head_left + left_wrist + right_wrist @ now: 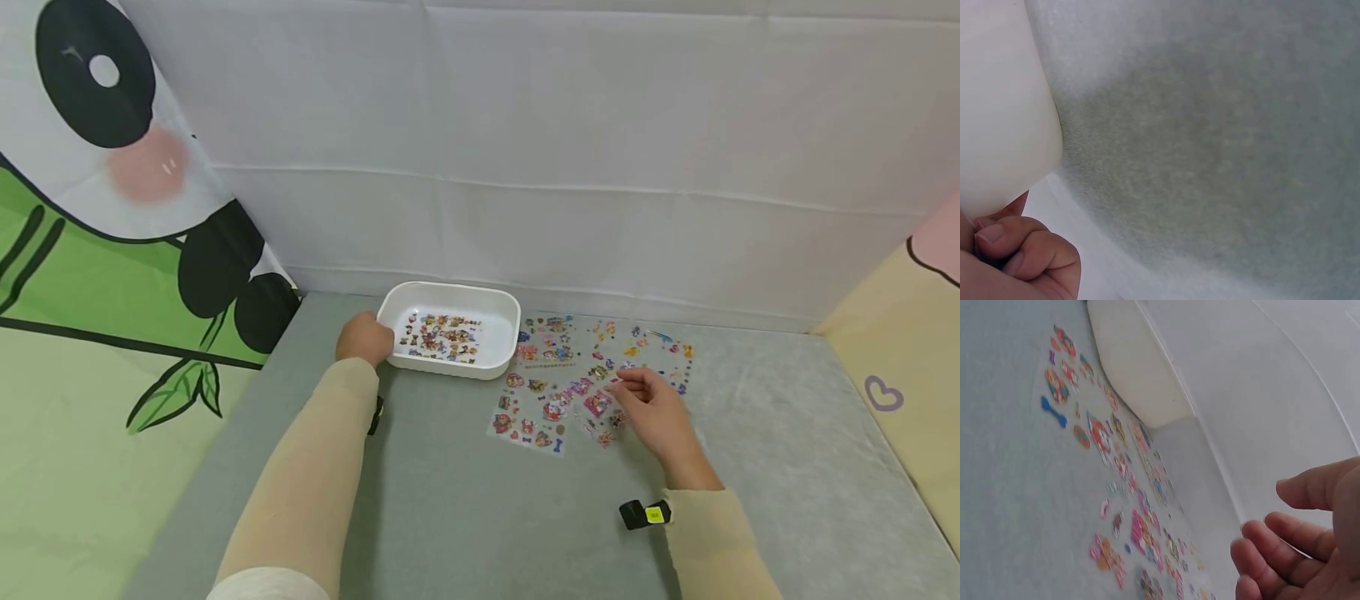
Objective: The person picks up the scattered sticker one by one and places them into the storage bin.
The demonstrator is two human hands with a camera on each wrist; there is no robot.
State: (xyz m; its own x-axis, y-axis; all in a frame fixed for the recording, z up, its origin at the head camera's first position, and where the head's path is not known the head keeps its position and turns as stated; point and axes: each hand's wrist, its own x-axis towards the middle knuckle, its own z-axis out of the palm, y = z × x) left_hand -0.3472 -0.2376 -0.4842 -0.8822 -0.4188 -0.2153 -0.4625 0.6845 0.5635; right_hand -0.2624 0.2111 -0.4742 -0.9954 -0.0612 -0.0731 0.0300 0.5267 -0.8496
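Note:
My left hand [363, 339] grips the left end of a white plastic tray [442, 367]. Its curled fingers [1038, 247] show at the tray's lower edge in the left wrist view. Inside the tray lies a cluster of small colourful cartoon stickers [447, 335]. Several clear sticker sheets [527, 414] overlap on the table to the right of the tray. Over their right part hovers my right hand [656, 417], fingers loosely bent. In the right wrist view, thumb and fingers [1266, 550] stand apart with nothing visible between them.
A grey-green cloth [480, 517] covers the table. White fabric [555, 167] hangs behind it, close to the tray's far side. Printed panels with cartoon figures [150, 333] stand at both sides. Each wrist carries a small black camera [633, 515].

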